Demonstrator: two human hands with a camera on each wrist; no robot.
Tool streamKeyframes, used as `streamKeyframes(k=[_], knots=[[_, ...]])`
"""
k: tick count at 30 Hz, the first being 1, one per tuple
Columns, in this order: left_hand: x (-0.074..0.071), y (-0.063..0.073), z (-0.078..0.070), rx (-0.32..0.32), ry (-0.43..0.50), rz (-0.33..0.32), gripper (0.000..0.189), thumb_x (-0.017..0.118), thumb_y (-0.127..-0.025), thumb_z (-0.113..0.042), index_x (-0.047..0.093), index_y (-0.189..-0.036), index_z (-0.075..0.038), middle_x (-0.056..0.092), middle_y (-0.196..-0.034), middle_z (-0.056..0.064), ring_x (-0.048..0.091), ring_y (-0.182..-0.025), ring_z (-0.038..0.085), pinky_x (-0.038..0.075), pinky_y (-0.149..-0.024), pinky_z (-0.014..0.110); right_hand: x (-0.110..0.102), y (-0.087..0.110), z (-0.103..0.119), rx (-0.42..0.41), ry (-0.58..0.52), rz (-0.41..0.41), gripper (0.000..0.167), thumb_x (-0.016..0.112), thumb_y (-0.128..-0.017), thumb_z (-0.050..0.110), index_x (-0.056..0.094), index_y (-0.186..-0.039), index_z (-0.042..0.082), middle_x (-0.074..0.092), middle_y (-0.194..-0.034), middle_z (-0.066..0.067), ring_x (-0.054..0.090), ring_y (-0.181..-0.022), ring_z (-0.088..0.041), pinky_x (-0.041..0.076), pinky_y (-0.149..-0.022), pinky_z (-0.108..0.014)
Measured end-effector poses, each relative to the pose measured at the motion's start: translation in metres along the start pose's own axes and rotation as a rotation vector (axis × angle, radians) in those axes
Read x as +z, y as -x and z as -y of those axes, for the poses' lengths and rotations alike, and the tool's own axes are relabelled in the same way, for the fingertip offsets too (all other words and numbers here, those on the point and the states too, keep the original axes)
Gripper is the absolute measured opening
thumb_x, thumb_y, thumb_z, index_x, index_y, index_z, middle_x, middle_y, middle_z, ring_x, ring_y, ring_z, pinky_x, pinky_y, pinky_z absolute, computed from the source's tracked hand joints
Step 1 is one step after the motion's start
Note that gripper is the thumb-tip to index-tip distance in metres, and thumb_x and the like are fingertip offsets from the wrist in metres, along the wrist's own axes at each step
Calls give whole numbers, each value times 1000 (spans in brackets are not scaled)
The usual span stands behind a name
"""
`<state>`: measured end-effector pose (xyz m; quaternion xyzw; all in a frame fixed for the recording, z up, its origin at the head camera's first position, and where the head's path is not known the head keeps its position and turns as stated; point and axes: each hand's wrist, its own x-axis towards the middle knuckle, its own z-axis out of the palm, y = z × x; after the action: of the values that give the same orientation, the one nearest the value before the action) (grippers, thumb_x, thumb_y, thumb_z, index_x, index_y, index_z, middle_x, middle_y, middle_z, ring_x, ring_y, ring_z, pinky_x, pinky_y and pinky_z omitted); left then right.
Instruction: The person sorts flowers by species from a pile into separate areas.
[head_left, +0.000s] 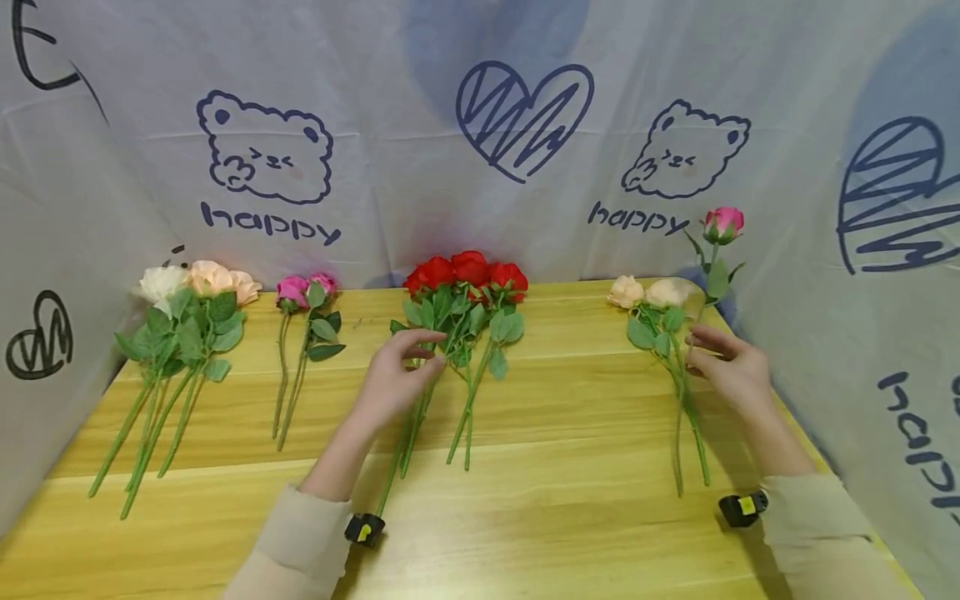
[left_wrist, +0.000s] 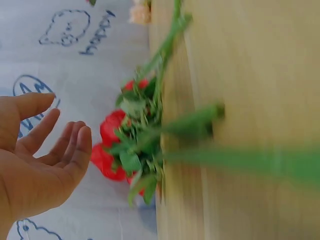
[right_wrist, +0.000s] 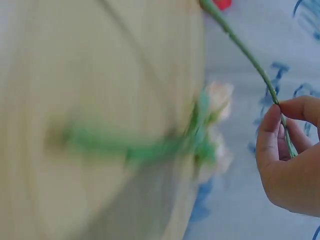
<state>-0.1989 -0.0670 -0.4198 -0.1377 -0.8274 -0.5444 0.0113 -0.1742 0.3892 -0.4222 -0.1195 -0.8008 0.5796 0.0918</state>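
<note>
My right hand [head_left: 731, 367] pinches the green stem [right_wrist: 252, 62] of a pink rose [head_left: 723, 223] between thumb and fingertips. Its bloom stands upright above the table's far right corner. Below and left of that hand, pale peach roses [head_left: 628, 292] lie with their stems toward me; they blur in the right wrist view. Over the stems of the red roses [head_left: 471, 268] hovers my left hand [head_left: 397, 371], holding nothing. In the left wrist view, the fingers [left_wrist: 80, 145] are loosely bent, apart from the red blooms [left_wrist: 112, 127].
At the far left lie white and peach roses [head_left: 161, 287] with long stems. Two magenta roses [head_left: 292, 290] lie between them and the red ones. A printed cloth [head_left: 397, 167] hangs behind and beside the wooden table [head_left: 555, 500].
</note>
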Motion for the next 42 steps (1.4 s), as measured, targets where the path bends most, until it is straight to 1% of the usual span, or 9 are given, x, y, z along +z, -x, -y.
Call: streamKeyframes(k=[2,7,14,20,22,26,31,36,42], knots=[[6,3,-5,8,58,-7,34,71,-100,-12,68,-134,-9,59,-139,12,63,-121,31,55,-99,49,15,4,12,-8,-95,3,47,70,-96,5,63,-142,11,69,-106,18,69,-87,1,60,-76,-20],[21,8,-15,31,134,14,32,70,-101,-12,69,-133,-11,62,-136,8,64,-120,28,56,-99,48,64,14,37,-80,-292,65,48,69,-96,-4,60,-142,-1,70,-112,5,71,-88,-4,61,-78,-23],[37,11,-17,35,147,65,33,70,-100,-11,70,-133,-10,61,-136,7,65,-117,25,57,-95,45,130,26,57,-129,-347,195,48,66,-96,-9,58,-143,-4,70,-120,-2,71,-92,-6,62,-84,-28],[37,15,-18,5,164,70,30,72,-98,-10,72,-129,-12,63,-137,8,67,-115,28,61,-84,39,178,35,71,-155,-395,264,46,69,-95,-8,62,-140,-3,68,-126,-13,72,-94,-11,62,-86,-33],[37,17,-19,-3,169,86,29,72,-98,-9,73,-127,-12,66,-135,9,69,-110,30,61,-81,39,190,38,75,-161,-407,279,45,70,-95,-8,63,-139,-2,69,-125,-12,73,-94,-12,62,-87,-35],[35,17,-17,-5,185,107,28,73,-97,-6,73,-125,-7,70,-126,11,72,-101,31,62,-77,41,210,40,79,-148,-432,304,43,70,-95,-6,64,-137,-3,66,-131,-19,73,-93,-12,62,-88,-37],[34,18,-13,-21,179,80,27,74,-94,2,73,-120,-2,72,-119,13,73,-96,26,63,-76,44,225,42,78,-122,-422,305,39,71,-95,-7,66,-134,-3,67,-128,-22,74,-90,-16,62,-86,-35],[31,20,-12,-47,158,72,27,76,-92,2,75,-119,-3,73,-119,16,74,-93,26,63,-76,46,234,44,79,-122,-407,306,37,71,-94,-8,68,-131,-3,73,-114,-17,74,-90,-19,63,-83,-34],[27,22,-9,-89,132,57,29,76,-92,2,77,-119,-7,74,-118,15,75,-90,22,63,-75,46,243,46,81,-132,-378,328,39,71,-94,-6,68,-133,-3,70,-123,-23,74,-90,-12,62,-83,-31]])
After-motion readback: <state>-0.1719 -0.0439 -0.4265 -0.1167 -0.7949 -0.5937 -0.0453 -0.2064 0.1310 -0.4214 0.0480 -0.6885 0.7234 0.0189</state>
